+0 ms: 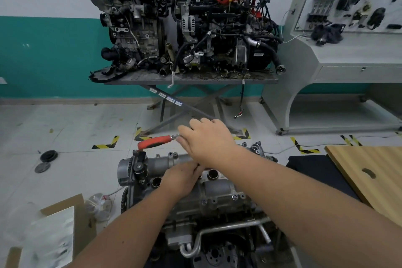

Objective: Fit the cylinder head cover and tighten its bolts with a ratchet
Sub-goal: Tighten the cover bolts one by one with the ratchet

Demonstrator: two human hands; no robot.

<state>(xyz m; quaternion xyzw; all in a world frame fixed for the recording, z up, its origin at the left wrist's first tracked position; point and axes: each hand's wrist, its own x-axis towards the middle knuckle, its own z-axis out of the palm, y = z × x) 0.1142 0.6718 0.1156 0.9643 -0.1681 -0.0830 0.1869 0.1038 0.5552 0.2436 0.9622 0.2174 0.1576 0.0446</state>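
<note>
The cylinder head cover (208,183) sits on the engine low in view. The left hand (181,177) rests curled on it; the right hand (206,141) grips the ratchet (155,142), hiding its head. Two engines (185,22) crowd the surface (195,80) behind.

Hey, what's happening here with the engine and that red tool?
A person is working on the cylinder head cover of an engine in a workshop. The right hand is at the head end of a red-handled ratchet, whose handle sticks out to the left above the cover. The left hand rests on the cover beside an open round hole, steadying it. Two more engines sit on a stand behind.
</note>
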